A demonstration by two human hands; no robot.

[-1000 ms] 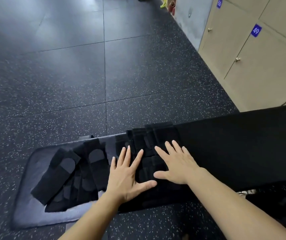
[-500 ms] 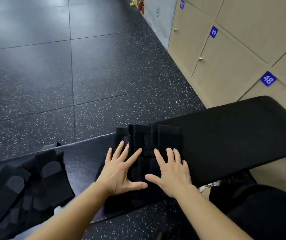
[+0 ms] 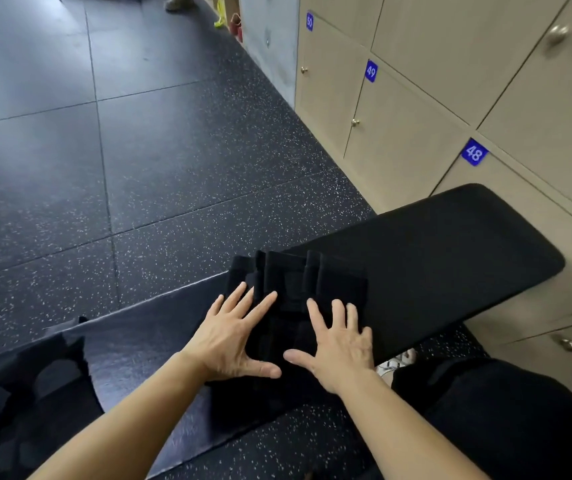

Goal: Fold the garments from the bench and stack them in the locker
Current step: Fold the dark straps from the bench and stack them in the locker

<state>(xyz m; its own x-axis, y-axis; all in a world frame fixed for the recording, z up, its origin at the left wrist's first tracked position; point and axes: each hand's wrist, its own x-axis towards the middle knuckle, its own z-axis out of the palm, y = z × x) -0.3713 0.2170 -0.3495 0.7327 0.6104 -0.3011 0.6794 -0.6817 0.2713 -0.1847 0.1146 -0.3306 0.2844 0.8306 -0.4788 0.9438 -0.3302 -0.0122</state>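
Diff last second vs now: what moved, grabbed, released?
The left hand and right hand slid the folded garment rightward along the bench, away from the unfolded garment; the view swung toward the lockers. Unchanged: palms flat on it, nothing gripped or released.

folded garment (image 3: 298, 282): on the surface (image 3: 433, 258), near its middle
left hand (image 3: 232, 337): flat on the folded garment's left part
right hand (image 3: 338, 344): flat on its right part, just beside the left hand
second garment (image 3: 25, 393): on the surface, well apart to the left
lockers (image 3: 399, 150): past the surface's right end
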